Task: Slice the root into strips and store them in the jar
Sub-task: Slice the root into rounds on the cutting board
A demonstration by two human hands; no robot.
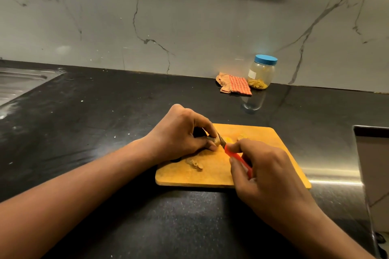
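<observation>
The root (216,140) sits just below the middle of the frame, at the left part of the wooden cutting board (263,132), pinned under the left hand (181,132). That hand's thumb and forefinger pinch the root's brown end, the other fingers curled in behind. The knife (236,156), with its red-orange handle, is gripped in the closed right hand (269,176), forefinger laid along the top; the short blade meets the root's exposed yellow end. A few peelings or offcuts (194,163) lie on the board below the left hand, and small pieces (242,137) lie just beyond the blade.

This looks like the cutting step, early on. The next move calls for a steady press down through the root, with the pinching fingertips kept back from the edge.

The jar (261,72), blue lid on and yellow strips at its bottom, stands against the marble wall in the upper right, just beside a checked cloth (234,84), well apart from the board.
</observation>
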